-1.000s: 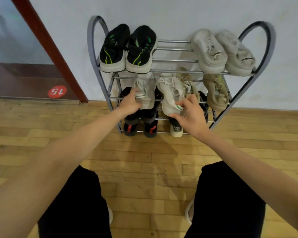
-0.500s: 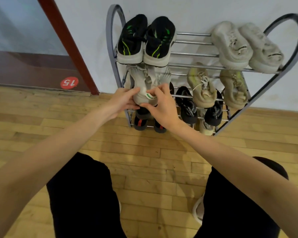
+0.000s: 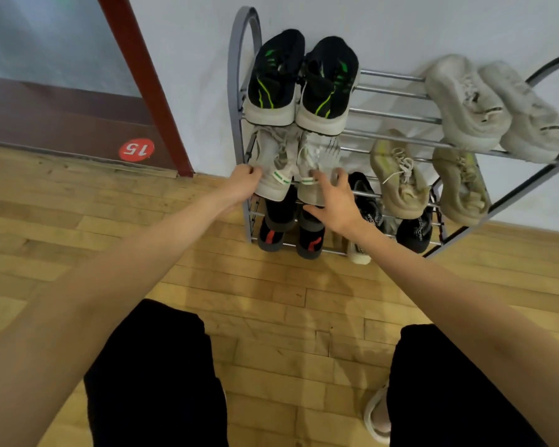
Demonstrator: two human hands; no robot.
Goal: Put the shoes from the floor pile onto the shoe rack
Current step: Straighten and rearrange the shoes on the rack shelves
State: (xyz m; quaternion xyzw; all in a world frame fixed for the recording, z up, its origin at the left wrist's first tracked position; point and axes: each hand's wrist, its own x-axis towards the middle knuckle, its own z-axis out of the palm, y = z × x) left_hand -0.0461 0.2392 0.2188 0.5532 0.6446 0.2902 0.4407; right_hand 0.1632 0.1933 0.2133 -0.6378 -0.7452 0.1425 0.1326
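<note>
Both hands reach the shoe rack [image 3: 239, 91]: the left hand [image 3: 244, 185] curls on the heel of the left white sneaker [image 3: 271, 169], the right hand [image 3: 334, 201] spreads loosely against its mate [image 3: 317, 166], both on the second shelf. Wood floor [image 3: 271, 301] runs beneath the rack to a pale wall [image 3: 400, 27]. Lower-shelf shoes sit half hidden behind the hands.
</note>
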